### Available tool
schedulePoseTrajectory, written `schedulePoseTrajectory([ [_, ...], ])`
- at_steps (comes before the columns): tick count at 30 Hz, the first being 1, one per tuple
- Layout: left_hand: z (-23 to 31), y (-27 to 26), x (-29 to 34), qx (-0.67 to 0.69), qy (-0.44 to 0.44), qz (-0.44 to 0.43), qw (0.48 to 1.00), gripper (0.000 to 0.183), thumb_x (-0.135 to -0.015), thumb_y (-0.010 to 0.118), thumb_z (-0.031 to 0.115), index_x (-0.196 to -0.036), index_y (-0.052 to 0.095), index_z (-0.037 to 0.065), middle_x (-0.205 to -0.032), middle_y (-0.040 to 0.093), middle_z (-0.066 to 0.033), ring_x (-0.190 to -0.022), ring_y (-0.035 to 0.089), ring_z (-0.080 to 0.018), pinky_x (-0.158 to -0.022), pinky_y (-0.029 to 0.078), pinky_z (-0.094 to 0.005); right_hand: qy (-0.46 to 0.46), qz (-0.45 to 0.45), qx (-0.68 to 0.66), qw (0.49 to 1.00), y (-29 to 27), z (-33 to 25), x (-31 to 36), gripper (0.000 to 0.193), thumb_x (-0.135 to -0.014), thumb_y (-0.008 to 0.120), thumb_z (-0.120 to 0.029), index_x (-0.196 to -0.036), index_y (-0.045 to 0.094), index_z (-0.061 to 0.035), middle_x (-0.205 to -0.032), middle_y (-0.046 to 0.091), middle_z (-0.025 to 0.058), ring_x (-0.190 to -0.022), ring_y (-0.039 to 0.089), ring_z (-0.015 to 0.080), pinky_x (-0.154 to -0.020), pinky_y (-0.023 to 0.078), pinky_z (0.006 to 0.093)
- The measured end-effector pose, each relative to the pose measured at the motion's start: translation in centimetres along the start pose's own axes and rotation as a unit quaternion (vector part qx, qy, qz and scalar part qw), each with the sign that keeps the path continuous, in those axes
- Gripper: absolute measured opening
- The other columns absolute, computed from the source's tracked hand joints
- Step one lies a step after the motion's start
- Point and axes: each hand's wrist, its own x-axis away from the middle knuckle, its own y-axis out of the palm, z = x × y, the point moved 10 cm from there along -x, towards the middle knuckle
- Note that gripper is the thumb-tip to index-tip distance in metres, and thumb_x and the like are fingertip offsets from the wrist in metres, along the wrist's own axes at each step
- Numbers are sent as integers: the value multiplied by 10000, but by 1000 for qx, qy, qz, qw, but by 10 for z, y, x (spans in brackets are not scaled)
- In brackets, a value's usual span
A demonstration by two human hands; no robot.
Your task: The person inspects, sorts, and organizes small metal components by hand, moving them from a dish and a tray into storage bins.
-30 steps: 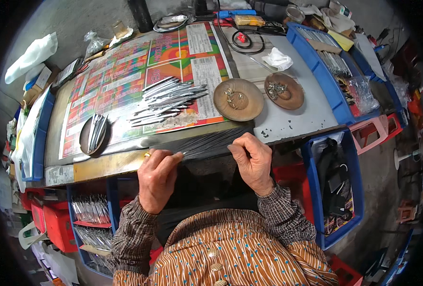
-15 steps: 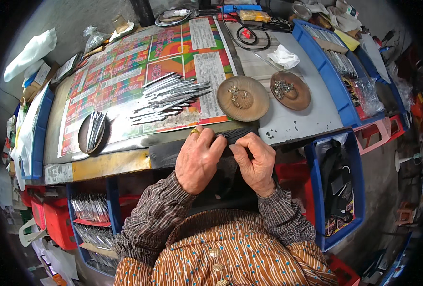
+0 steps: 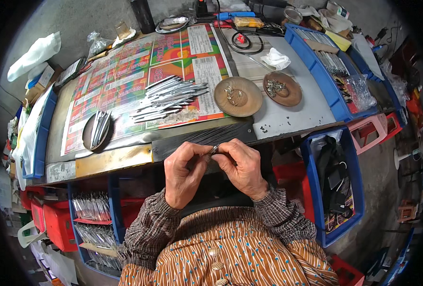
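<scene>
In front of the table edge, my left hand (image 3: 183, 172) and my right hand (image 3: 244, 168) meet at the fingertips. Both are closed in a pinch on a small shiny metal piece (image 3: 214, 150), mostly covered by the fingers; its exact kind is too small to make out. Beyond them stands a round wooden dish (image 3: 249, 102) with small metal parts (image 3: 235, 97) in its middle. A darker wooden dish (image 3: 293, 95) to its right holds more small metal parts (image 3: 275, 87). Slim silver metal strips (image 3: 168, 99) lie heaped on the table, and several more (image 3: 100, 127) rest in a small oval dish (image 3: 85, 136) at left.
A colourful printed sheet (image 3: 92, 102) covers much of the table (image 3: 54, 138). A blue bin (image 3: 359, 200) with dark items stands low at right, a blue tray (image 3: 326, 90) on the far right. Blue racks (image 3: 113, 200) of metal pieces sit below left. A black cable (image 3: 252, 50) curls at the back.
My left hand has drawn back from the table edge and turned, bringing its fingertips against my right hand's. A small metal piece now shows between them. My right hand has shifted slightly left.
</scene>
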Motion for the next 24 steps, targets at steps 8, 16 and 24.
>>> schedulePoseTrajectory([
  [8,-15,5,15,133,-101,-9,986,166,-823,560,-102,-966,607,-32,-838,597,-40,-658,525,-45,-560,431,-188,-8,20,-7,1000,3,-8,2,146,-792,683,-47,-833,547,-10,-709,541,107,-590,568,262,-519,452,342],
  [16,9,-4,11,35,5,25,999,196,-752,609,-112,-919,638,-15,-839,607,-87,-725,586,-138,-637,462,-235,23,47,-42,998,9,-3,2,113,-841,602,-28,-788,503,-11,-664,486,101,-531,499,264,-494,411,351],
  [24,9,-56,11,-147,36,58,987,213,-717,650,-83,-892,654,38,-835,620,-109,-735,640,-237,-613,509,-297,13,-16,-35,999,14,-5,-5,145,-836,666,-68,-793,542,-6,-667,534,86,-541,536,214,-498,422,297],
])
